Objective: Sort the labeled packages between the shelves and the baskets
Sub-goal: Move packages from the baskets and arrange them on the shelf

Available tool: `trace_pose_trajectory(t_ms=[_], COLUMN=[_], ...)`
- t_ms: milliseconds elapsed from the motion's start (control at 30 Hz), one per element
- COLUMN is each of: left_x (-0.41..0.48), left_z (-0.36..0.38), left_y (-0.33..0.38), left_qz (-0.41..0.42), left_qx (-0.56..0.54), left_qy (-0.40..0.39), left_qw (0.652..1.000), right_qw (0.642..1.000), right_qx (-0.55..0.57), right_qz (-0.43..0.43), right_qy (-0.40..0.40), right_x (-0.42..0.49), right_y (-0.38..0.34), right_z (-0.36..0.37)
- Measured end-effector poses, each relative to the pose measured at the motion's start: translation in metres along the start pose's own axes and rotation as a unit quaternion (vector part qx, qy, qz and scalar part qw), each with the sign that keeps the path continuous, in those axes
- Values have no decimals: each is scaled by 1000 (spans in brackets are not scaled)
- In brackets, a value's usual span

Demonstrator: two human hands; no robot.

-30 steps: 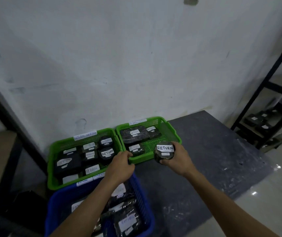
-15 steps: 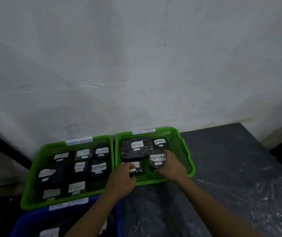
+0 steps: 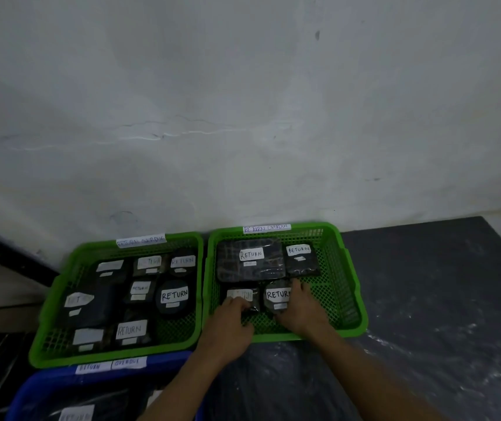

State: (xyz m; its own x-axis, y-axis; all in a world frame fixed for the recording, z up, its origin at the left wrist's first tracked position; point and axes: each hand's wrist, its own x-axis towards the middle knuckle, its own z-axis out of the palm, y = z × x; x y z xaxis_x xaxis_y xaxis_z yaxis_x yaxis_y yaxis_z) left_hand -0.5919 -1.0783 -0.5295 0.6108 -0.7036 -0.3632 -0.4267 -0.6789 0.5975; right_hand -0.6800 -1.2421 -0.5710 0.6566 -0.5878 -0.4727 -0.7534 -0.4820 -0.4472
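Note:
Two green baskets stand side by side against the wall. In the right green basket [image 3: 347, 287] my right hand [image 3: 302, 308] grips a round black package labelled RETURN [image 3: 276, 296], low on the basket floor. My left hand [image 3: 231, 322] reaches over the basket's front rim and its fingers rest on a small black package [image 3: 243, 294] next to it. Behind them lie a large flat RETURN package [image 3: 250, 259] and a smaller one [image 3: 300, 258]. The left green basket [image 3: 48, 302] holds several black labelled packages.
A blue basket [image 3: 30, 393] with labelled packages sits at the lower left, in front of the left green basket. A dark plastic-covered surface [image 3: 425, 314] spreads to the right. The white wall rises right behind the baskets. A dark frame edge [image 3: 6, 256] shows at the far left.
My right hand carried the round RETURN package from above the basket's front rim down into the right green basket. My left hand moved forward onto the small package. The view shifted left and closer.

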Motion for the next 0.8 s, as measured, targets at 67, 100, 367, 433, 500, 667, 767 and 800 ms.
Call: trace_pose_trajectory(t_ms=[67,100,367,433,500,667,767,800], left_x=[3,4,-1,-7,-16,-47,-77,-89], left_z=[1,2,-1,-7,-14,-43,-60,-66], left_y=[0,0,-2,-2,-4,-13,-26,-32], left_qz=[-3,-4,-1,2,2,13,24,22], left_qx=[6,10,23,19,23,18,-23,-28], left_qy=[-3,-3,14,25,40,83,127,144], left_qw=[1000,1000,1000,1000,999,996,991,989], right_qw=[1000,1000,1000,1000,999,984,979,978], right_qx=[4,3,-23,-19,-7,90,118,121], right_qz=[-7,-11,-8,-4,-9,-105,-145,-155], right_qy=[8,13,1,13,49,115,86,71], right_x=[1,3,2,-3,-13,-42,-66,-76], right_y=[3,4,6,5,0,-30,-56,-65], right_z=[3,4,4,1,-3,-9,0,5])
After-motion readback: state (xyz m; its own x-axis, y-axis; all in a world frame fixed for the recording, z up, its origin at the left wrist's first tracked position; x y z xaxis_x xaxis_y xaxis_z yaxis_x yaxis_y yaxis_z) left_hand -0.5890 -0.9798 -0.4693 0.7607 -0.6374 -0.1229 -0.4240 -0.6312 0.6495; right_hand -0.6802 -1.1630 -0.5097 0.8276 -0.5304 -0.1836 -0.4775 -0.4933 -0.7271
